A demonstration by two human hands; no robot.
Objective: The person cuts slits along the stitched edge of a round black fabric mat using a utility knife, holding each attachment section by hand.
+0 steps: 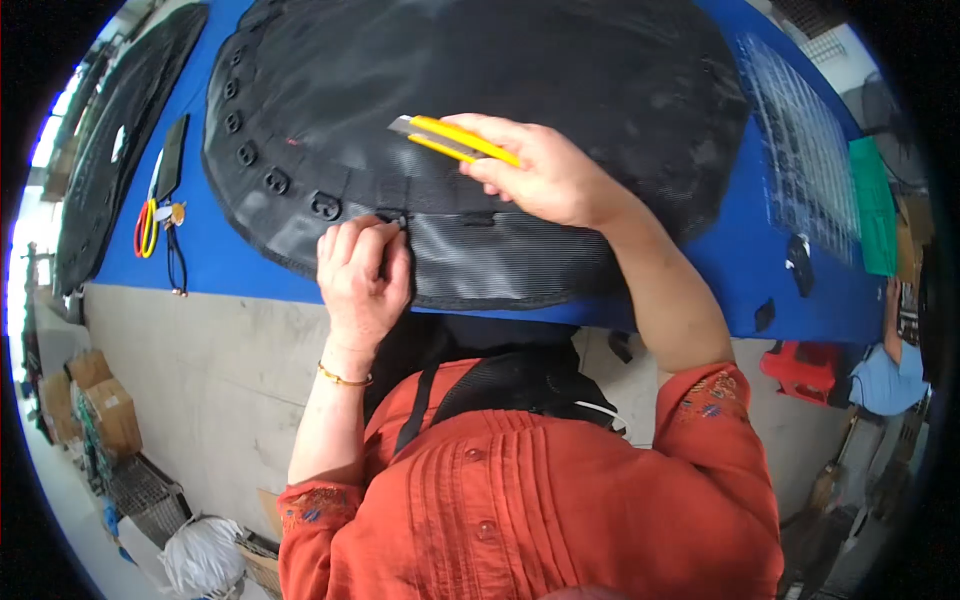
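Note:
A large black mesh sheet with a curved edge lies on the blue table. Black plastic buckles are set in a row along its left edge. My left hand has its fingers curled down at the near end of this row, gripping a black strap or buckle that my fingers mostly hide. Over the sheet, my right hand is closed around a yellow utility knife, whose blade tip points left.
Scissors and a black cord lie at the table's left. Another black sheet is beyond them. Clear grid material and green material are at the right. A red stool stands below; another person is at far right.

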